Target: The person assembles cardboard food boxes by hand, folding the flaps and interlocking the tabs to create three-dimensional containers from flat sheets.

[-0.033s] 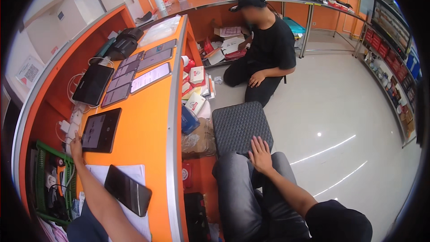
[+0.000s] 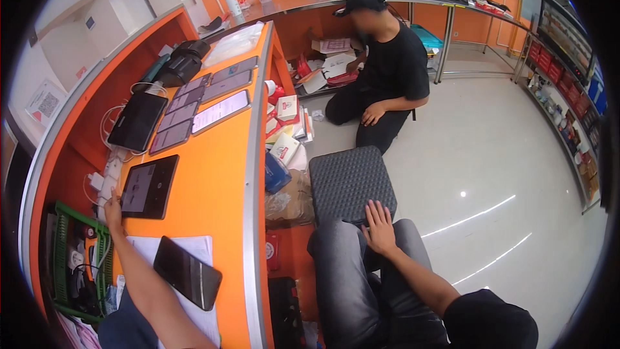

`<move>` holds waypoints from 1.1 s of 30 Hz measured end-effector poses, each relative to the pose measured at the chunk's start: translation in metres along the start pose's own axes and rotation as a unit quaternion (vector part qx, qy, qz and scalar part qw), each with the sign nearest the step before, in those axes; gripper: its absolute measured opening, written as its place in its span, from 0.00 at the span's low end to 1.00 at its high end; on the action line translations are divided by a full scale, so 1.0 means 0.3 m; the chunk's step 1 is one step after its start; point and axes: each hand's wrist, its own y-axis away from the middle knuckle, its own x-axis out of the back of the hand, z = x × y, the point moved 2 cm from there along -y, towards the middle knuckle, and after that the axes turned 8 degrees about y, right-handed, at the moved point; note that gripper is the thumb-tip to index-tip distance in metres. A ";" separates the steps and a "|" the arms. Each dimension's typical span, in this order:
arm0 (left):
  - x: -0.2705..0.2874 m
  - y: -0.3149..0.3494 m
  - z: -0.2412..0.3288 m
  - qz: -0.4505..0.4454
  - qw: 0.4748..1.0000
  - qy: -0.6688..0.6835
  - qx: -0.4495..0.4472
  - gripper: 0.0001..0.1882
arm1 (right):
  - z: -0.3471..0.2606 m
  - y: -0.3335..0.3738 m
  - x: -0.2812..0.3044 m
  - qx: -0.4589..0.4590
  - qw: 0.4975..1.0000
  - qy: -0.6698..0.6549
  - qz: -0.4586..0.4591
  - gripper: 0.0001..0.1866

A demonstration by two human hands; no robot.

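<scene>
At the outer edge of a dark tablet (image 2: 166, 184), my left hand (image 2: 112, 213) is closed next to a white power strip (image 2: 111, 181). Its fingertips are partly hidden, and I cannot make out what they grip. The tablet lies on the orange counter with its screen lit. Nearer to me, a second, black-screened tablet (image 2: 187, 273) rests on white papers (image 2: 204, 245) below my left forearm. My right hand (image 2: 380, 226) lies flat, fingers stretched out, at the near edge of a dark grey padded square block (image 2: 352, 178) before my knees.
Several phones (image 2: 221, 111) and a black device (image 2: 137, 121) with white cables lie farther along the counter (image 2: 219, 187). A green basket (image 2: 61, 245) stands at left. Small boxes (image 2: 284, 148) are piled beside the counter. A person in black (image 2: 387, 68) kneels ahead. Shelves (image 2: 562, 110) line the right.
The whole view has shifted slightly, so things sit a little farther right. Both hands keep their places, and the kneeling person has not visibly moved.
</scene>
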 end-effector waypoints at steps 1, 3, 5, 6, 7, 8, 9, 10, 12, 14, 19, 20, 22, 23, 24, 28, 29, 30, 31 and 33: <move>-0.016 0.016 0.015 0.003 1.000 0.001 0.000 0.44 | -0.006 0.040 0.023 0.005 0.999 0.037 -0.026 0.34; -0.004 0.023 0.028 0.012 1.000 0.005 -0.013 0.43 | -0.054 0.110 0.062 -0.015 0.998 -0.033 -0.057 0.32; -0.010 0.036 0.021 0.004 1.000 0.002 0.000 0.43 | -0.081 0.175 0.073 -0.091 0.956 -0.180 -0.214 0.30; -0.017 0.039 0.010 0.000 1.000 0.003 0.007 0.43 | -0.084 0.225 0.052 -0.137 0.895 -0.226 -0.358 0.28; -0.016 0.029 0.008 0.006 1.000 0.008 0.003 0.44 | -0.100 0.284 -0.004 -0.057 0.871 -0.233 -0.428 0.29; -0.010 0.008 0.001 0.002 1.000 0.019 -0.007 0.44 | -0.098 0.327 -0.058 0.024 0.838 -0.237 -0.492 0.29; 0.026 -0.008 -0.016 0.001 1.000 0.022 -0.014 0.43 | -0.123 0.322 -0.067 0.087 0.821 -0.205 -0.526 0.28; 0.065 -0.032 -0.024 0.000 0.999 0.024 -0.021 0.42 | -0.166 0.314 -0.080 0.151 0.799 -0.172 -0.557 0.27; 0.045 -0.044 -0.027 -0.011 1.000 0.019 -0.016 0.43 | -0.173 0.324 -0.132 0.185 0.785 -0.145 -0.574 0.24; -0.053 -0.017 -0.007 -0.011 0.999 0.027 -0.021 0.44 | -0.125 0.286 -0.211 0.129 0.814 -0.152 -0.545 0.22; 0.038 0.008 -0.012 0.002 1.000 0.008 -0.006 0.43 | -0.146 0.182 -0.121 0.046 0.819 -0.175 -0.544 0.22; 0.040 0.003 -0.013 -0.003 1.000 0.020 -0.011 0.43 | -0.140 0.188 -0.125 0.046 0.822 -0.178 -0.540 0.23; 0.055 -0.012 -0.011 -0.002 1.000 0.019 -0.012 0.43 | -0.136 0.193 -0.144 0.038 0.816 -0.185 -0.546 0.23; 0.045 -0.009 -0.003 -0.005 1.000 0.019 -0.012 0.43 | -0.141 0.195 -0.149 0.032 0.813 -0.189 -0.550 0.24; 0.031 0.000 0.000 -0.009 1.000 0.016 -0.001 0.42 | -0.139 0.201 -0.151 0.033 0.812 -0.179 -0.555 0.24; 0.004 0.031 0.023 -0.019 1.000 0.010 0.014 0.42 | -0.134 0.204 -0.153 0.041 0.809 -0.165 -0.562 0.23; 0.015 0.029 0.021 -0.019 1.000 0.009 0.011 0.41 | -0.136 0.205 -0.158 0.045 0.809 -0.168 -0.561 0.23; 0.025 0.025 0.019 -0.017 1.000 0.012 0.010 0.42 | -0.137 0.207 -0.163 0.047 0.809 -0.174 -0.559 0.23; 0.034 0.019 0.019 -0.015 1.000 0.016 0.008 0.42 | -0.138 0.208 -0.169 0.049 0.810 -0.180 -0.557 0.23; 0.032 0.017 0.017 -0.012 1.000 0.019 0.008 0.42 | -0.138 0.212 -0.175 0.050 0.811 -0.179 -0.555 0.23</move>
